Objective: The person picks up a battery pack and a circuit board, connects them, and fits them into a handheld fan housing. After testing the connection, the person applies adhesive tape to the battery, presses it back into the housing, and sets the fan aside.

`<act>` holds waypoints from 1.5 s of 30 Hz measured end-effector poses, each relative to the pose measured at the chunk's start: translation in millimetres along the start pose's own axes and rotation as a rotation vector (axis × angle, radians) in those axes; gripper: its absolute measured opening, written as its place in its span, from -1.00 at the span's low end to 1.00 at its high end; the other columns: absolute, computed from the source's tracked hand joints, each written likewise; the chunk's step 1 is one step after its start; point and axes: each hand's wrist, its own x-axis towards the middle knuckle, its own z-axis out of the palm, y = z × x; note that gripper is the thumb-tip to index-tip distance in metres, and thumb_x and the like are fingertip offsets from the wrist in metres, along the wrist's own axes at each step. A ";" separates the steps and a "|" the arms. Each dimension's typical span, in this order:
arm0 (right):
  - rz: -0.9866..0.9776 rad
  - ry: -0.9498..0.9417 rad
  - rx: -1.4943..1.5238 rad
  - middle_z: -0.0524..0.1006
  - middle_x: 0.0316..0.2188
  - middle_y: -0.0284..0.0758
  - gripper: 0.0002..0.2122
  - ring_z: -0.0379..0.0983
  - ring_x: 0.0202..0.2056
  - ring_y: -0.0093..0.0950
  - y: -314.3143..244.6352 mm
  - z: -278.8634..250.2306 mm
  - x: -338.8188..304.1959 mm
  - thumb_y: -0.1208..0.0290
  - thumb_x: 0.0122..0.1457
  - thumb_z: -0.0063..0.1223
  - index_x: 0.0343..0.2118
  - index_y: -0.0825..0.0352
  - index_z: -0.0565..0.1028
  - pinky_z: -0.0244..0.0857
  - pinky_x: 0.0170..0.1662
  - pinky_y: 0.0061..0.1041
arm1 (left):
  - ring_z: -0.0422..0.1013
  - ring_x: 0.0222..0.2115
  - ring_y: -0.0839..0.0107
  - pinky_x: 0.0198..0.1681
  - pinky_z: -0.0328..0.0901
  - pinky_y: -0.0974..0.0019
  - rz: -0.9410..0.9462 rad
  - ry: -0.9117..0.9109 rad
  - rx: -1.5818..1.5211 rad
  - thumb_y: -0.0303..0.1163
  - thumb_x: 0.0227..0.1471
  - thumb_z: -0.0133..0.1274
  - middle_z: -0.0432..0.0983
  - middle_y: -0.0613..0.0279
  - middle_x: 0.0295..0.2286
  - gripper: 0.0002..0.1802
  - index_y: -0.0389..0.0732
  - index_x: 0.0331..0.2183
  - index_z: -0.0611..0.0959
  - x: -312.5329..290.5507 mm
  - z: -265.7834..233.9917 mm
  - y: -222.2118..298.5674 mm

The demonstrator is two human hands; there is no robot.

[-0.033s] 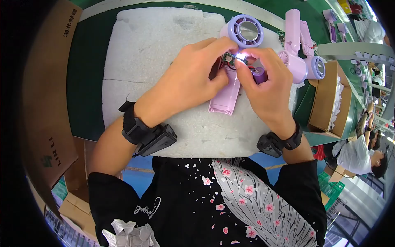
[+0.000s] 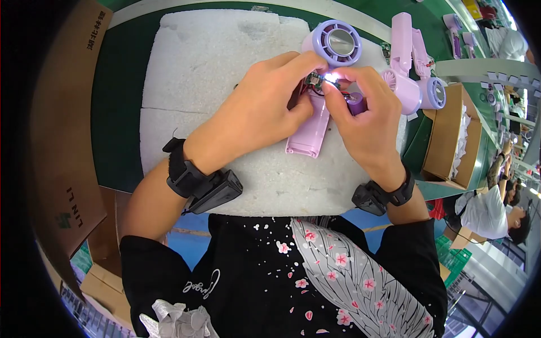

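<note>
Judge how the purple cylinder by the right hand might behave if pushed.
The purple cylinder would likely roll, given its rounded side. Its smooth-looking surface may slip against the right hand. Red wires near its end might snag, though any attachment is hard to see.

Your long pink plastic handle shell [image 2: 308,134] looks smooth, with a soft sheen; the round lilac plastic fan head [image 2: 319,40] is smooth too, its round silver metal-looking disc [image 2: 341,43] mirror-glossy. Your broad white foam slab [image 2: 194,73] looks rough and matt, and your black short-sleeved cloth shirt [image 2: 248,248] matt.
</note>
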 end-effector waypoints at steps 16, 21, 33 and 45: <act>0.019 -0.105 -0.067 0.54 -0.42 -0.31 -0.85 0.46 -0.47 -0.48 -4.2 -12.8 -6.0 0.56 -0.01 0.24 -0.34 0.38 0.56 0.31 -0.42 -0.55 | 0.39 -0.40 0.44 -0.28 0.33 0.40 -0.046 -0.145 -0.199 -0.63 -0.17 0.09 0.51 0.23 -0.31 -0.53 -0.23 -0.11 0.54 -0.9 -9.2 -2.4; 0.008 -0.099 -0.118 0.53 -0.41 -0.30 -0.85 0.47 -0.48 -0.47 -7.6 -11.4 -6.6 0.56 -0.01 0.24 -0.33 0.36 0.58 0.32 -0.44 -0.55 | 0.37 -0.35 0.46 -0.24 0.32 0.40 -0.078 -0.181 -0.303 -0.67 -0.14 0.02 0.49 0.24 -0.29 -0.52 -0.26 -0.08 0.53 0.8 -11.9 -8.4; -0.055 -0.132 -0.273 0.51 -0.44 -0.32 -0.84 0.46 -0.53 -0.50 -11.5 -10.2 -8.3 0.54 0.01 0.25 -0.30 0.35 0.59 0.29 -0.51 -0.57 | 0.42 -0.37 0.52 -0.24 0.35 0.43 -0.187 -0.119 -0.324 -0.73 -0.05 -0.10 0.56 0.21 -0.25 -0.57 -0.32 -0.10 0.59 1.4 -8.2 -4.4; 0.280 -0.304 -0.075 0.49 -0.50 -0.31 -0.74 0.43 -0.52 -0.55 -9.1 -21.0 5.3 0.43 -0.03 0.32 -0.40 0.38 0.42 0.27 -0.47 -0.57 | 0.50 -0.33 0.31 -0.22 0.37 0.37 -0.012 -0.176 -0.068 -0.71 -0.08 -0.06 0.55 0.04 -0.22 -0.57 -0.22 -0.14 0.66 7.5 -17.6 -3.8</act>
